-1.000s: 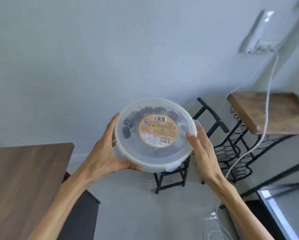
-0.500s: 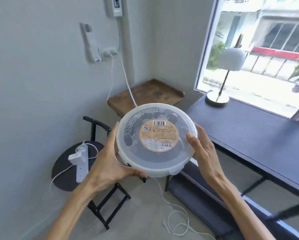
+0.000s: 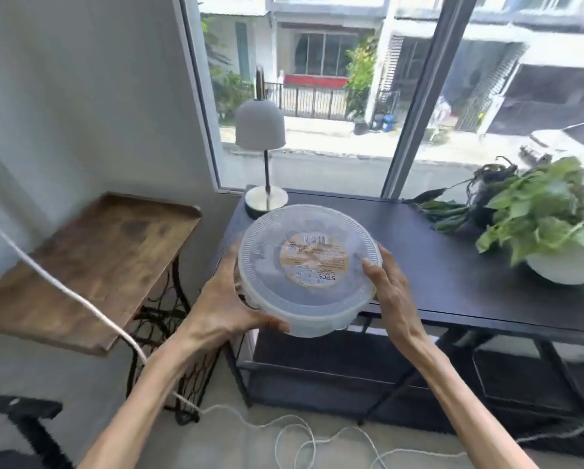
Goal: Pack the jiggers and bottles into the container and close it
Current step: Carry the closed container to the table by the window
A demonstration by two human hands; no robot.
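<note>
A round, translucent plastic container point(image 3: 321, 306) with its lid on and an orange label in the middle is held in the air in front of me. My left hand point(image 3: 224, 306) grips its left side and underside. My right hand point(image 3: 390, 292) holds its right rim. It hovers over the near left corner of a black table point(image 3: 453, 275). What is inside shows only as dark blurs through the lid; no jiggers or bottles can be made out.
A grey table lamp point(image 3: 262, 154) stands at the black table's back left corner, and a leafy plant in a white pot point(image 3: 554, 228) at its right. A wooden side table point(image 3: 94, 265) stands to the left. A white cable point(image 3: 81, 299) runs down to the floor.
My view has swung to the right, from the wall and stool to the black table by the window. Both hands have kept the same hold on the closed container.
</note>
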